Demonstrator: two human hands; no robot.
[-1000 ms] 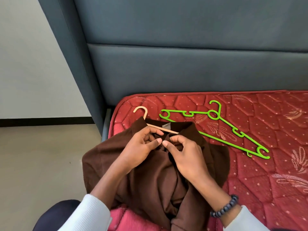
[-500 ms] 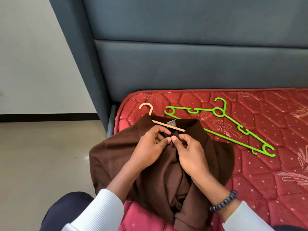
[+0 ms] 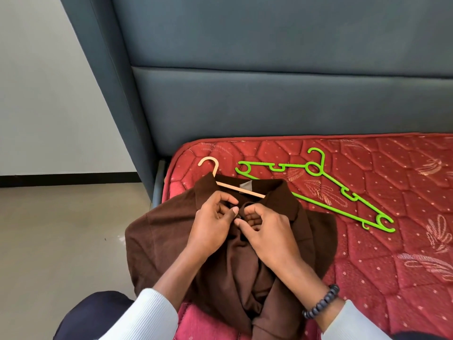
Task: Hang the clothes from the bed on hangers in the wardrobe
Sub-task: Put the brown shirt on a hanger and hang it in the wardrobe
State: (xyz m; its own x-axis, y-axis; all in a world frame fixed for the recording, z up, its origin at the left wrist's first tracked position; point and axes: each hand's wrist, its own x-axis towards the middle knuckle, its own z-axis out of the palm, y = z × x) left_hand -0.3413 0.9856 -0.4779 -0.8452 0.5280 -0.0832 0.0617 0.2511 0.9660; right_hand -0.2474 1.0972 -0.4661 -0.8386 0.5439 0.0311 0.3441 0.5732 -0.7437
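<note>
Already threaded on the beige hanger [image 3: 221, 180], the brown polo shirt [image 3: 171, 239] has its placket pinched by the left hand [image 3: 210, 224] and right hand [image 3: 267, 231], while the green hanger [image 3: 343, 195] lies unused and hanging remains.

Grey padded headboard [image 3: 269, 101], pale wall [image 3: 44, 94] with black skirting [image 3: 68, 179], glossy beige floor [image 3: 61, 241].

Bright, even daylight; soft shadows lie under the hands. The picture is sharp, and wide-angle distortion bends straight lines at the edges.
</note>
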